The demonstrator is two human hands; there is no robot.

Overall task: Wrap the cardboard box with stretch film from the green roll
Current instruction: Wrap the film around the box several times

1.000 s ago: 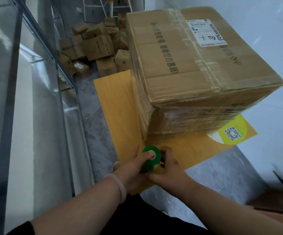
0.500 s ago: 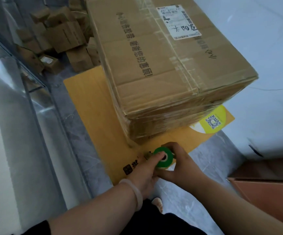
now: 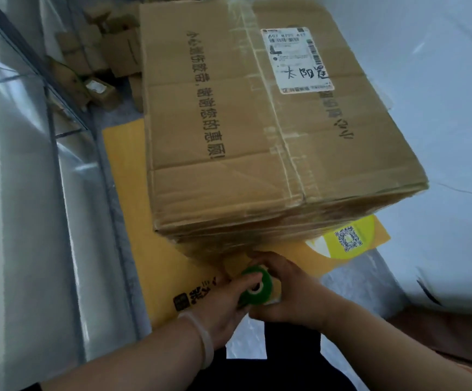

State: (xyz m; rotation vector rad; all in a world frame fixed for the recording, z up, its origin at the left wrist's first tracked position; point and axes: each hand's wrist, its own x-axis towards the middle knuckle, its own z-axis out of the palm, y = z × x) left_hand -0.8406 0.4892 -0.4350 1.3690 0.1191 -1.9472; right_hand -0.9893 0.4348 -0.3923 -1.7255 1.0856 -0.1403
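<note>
A large cardboard box [image 3: 257,131] with a white shipping label stands on a yellow board [image 3: 133,221] on the floor. Clear film bands its lower side near the front edge. Both my hands grip a small green roll of stretch film [image 3: 258,287], held low just in front of the box's near bottom edge. My left hand [image 3: 223,303] wraps the roll from the left, with a finger over its core end. From the right, my right hand [image 3: 288,289] curls round the roll.
A glass panel [image 3: 31,193] with a dark frame runs along the left. Several small cardboard boxes [image 3: 102,60] lie on the floor beyond the board. A white wall [image 3: 440,108] is on the right, and a brown surface [image 3: 440,334] at lower right.
Both hands carried the green roll to the right along the box's near bottom edge. The view shifted closer to the box.
</note>
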